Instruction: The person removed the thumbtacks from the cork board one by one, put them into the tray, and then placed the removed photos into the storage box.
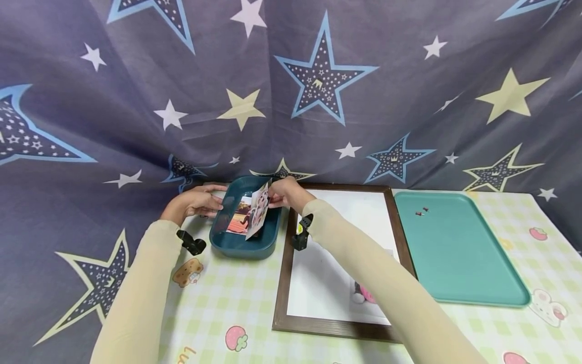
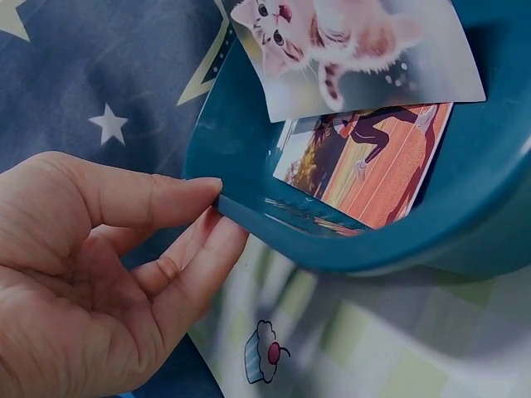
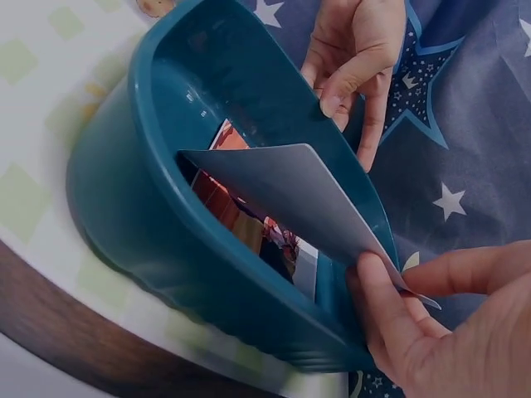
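Note:
A dark teal plastic bin [image 1: 245,248] stands on the table at the back left. My left hand [image 1: 200,201] pinches its left rim, as the left wrist view shows, with fingertips at the edge [image 2: 108,257]. Between thumb and fingers my right hand [image 3: 448,323] grips a kitten photo [image 2: 348,50] by its edge. That photo tilts up inside the bin, its plain back [image 3: 282,182] facing the right wrist camera. Under it, on the bin's floor, lies another photo [image 2: 365,166] with an orange-red ground and a figure's legs. The kitten photo partly covers it.
Right of the bin lies a brown-framed white board [image 1: 336,323], with a photo [image 1: 364,296] on it partly hidden by my right sleeve. Farther right sits a turquoise tray [image 1: 464,253] holding red push pins [image 1: 419,214]. A star-patterned curtain [image 1: 291,141] hangs behind the table.

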Motion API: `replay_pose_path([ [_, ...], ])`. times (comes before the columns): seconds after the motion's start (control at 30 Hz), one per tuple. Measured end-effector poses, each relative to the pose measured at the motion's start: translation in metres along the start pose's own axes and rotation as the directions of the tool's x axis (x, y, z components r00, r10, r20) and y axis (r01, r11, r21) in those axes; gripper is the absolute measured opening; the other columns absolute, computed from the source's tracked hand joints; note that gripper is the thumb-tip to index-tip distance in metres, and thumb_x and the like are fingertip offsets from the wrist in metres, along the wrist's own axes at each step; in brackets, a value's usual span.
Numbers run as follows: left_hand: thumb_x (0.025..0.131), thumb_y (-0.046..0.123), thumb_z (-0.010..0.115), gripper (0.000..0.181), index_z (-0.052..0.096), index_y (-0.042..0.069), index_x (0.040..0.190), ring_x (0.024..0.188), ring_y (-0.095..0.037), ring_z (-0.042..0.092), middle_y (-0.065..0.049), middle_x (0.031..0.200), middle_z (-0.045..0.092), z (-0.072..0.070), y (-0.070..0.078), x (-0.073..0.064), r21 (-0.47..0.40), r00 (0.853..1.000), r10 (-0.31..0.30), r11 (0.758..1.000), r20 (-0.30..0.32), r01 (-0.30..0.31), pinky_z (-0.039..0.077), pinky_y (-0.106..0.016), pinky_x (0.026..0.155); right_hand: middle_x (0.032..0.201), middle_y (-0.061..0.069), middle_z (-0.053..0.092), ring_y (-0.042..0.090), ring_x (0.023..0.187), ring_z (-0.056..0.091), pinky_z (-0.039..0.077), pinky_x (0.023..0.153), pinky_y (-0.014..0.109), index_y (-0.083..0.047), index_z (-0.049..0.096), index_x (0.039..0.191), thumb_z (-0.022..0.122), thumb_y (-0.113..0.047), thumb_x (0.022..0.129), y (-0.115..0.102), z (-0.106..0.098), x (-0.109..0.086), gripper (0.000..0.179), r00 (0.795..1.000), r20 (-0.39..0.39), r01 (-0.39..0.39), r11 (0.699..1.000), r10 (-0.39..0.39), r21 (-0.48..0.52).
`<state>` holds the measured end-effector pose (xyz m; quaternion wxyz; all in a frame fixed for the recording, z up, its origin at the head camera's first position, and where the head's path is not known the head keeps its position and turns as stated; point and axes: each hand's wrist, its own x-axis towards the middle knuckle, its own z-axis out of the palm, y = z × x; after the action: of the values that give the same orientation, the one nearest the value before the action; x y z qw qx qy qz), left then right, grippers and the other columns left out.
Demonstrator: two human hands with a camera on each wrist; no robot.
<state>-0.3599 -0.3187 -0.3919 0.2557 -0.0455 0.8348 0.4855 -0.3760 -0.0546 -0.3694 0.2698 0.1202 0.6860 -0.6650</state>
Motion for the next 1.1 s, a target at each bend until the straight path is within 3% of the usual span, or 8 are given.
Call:
replay_pose_path([
  [0.07,0.096,-0.003,0.058,0.078,0.021,0.010,0.163,0.113,-0.021,0.063,-0.031,0.151,0.037,0.000,0.000,0.000,0.001,1.000,0.000,1.000,-0.003,0.000,0.060,-0.028,0.084,0.116,0.021,0.057,0.025,0.080,0.062,0.059,0.095,0.042,0.000,0.034,0.150,0.053,0.016,0.091,-0.003,0.001,-0.007,0.064,1.000,0.003,-0.016,1.000,0.016,0.019],
  [0.2,0.096,-0.003,0.058,0.078,0.021,0.010,0.163,0.113,-0.021,0.063,-0.031,0.151,0.037,0.001,0.001,0.001,0.011,1.000,0.003,1.000,-0.003,-0.003,0.060,-0.029,0.086,0.105,0.024,0.059,0.035,0.075,0.067,0.064,0.066,0.043,-0.002,0.041,0.141,0.061,0.018,0.080,0.018,-0.007,0.086,0.067,0.999,0.035,-0.038,0.995,0.035,0.087],
  [0.33,0.096,-0.003,0.057,0.078,0.021,0.011,0.164,0.116,-0.023,0.062,-0.032,0.153,0.036,0.000,0.000,0.000,0.016,1.000,0.003,1.000,-0.004,-0.002,0.060,-0.030,0.087,0.109,0.027,0.059,0.041,0.082,0.067,0.064,0.067,0.045,-0.003,0.041,0.144,0.064,0.020,0.077,0.020,-0.011,0.097,0.075,0.998,0.052,-0.044,0.994,0.039,0.102],
  [0.57,0.096,-0.003,0.058,0.078,0.021,0.011,0.164,0.119,-0.027,0.060,-0.031,0.151,0.036,0.000,0.001,-0.001,0.004,1.000,-0.001,1.000,-0.011,0.001,0.060,-0.030,0.086,0.116,0.026,0.061,0.036,0.094,0.069,0.063,0.082,0.044,0.001,0.033,0.150,0.060,0.020,0.083,0.010,-0.009,0.046,0.075,1.000,0.015,-0.015,0.995,0.014,0.097],
  [0.8,0.096,-0.003,0.059,0.079,0.020,0.012,0.164,0.121,-0.027,0.059,-0.031,0.153,0.035,0.001,0.000,-0.001,-0.006,1.000,-0.003,1.000,-0.002,0.003,0.060,-0.028,0.086,0.088,0.026,0.064,0.036,0.072,0.070,0.064,0.066,0.046,0.003,0.043,0.133,0.060,0.024,0.072,0.029,-0.002,0.098,0.067,1.000,0.006,0.027,0.994,-0.028,0.107],
  [0.83,0.096,-0.003,0.059,0.080,0.019,0.012,0.164,0.121,-0.027,0.059,-0.031,0.153,0.034,0.001,0.001,-0.001,-0.007,1.000,-0.002,1.000,-0.002,0.002,0.060,-0.028,0.087,0.092,0.024,0.065,0.035,0.075,0.071,0.064,0.070,0.046,0.003,0.041,0.136,0.060,0.023,0.074,0.027,-0.001,0.083,0.068,1.000,-0.007,0.023,0.995,-0.022,0.092],
  [0.97,0.096,-0.003,0.058,0.079,0.019,0.012,0.164,0.123,-0.029,0.058,-0.031,0.153,0.034,0.000,0.000,-0.001,-0.013,1.000,-0.005,1.000,-0.004,0.005,0.060,-0.029,0.086,0.089,0.024,0.064,0.035,0.073,0.069,0.064,0.068,0.044,0.003,0.045,0.130,0.056,0.022,0.076,0.030,0.008,0.092,0.058,0.999,-0.040,0.026,0.997,-0.023,0.067],
  [1.1,0.096,-0.003,0.057,0.080,0.018,0.011,0.164,0.128,-0.033,0.054,-0.031,0.153,0.034,0.000,0.000,-0.001,-0.020,1.000,0.002,1.000,0.004,-0.002,0.059,-0.028,0.085,0.079,0.020,0.065,0.034,0.066,0.068,0.064,0.063,0.044,0.002,0.047,0.120,0.052,0.021,0.075,0.047,0.014,0.156,0.050,0.998,-0.058,0.022,0.997,-0.018,0.079],
])
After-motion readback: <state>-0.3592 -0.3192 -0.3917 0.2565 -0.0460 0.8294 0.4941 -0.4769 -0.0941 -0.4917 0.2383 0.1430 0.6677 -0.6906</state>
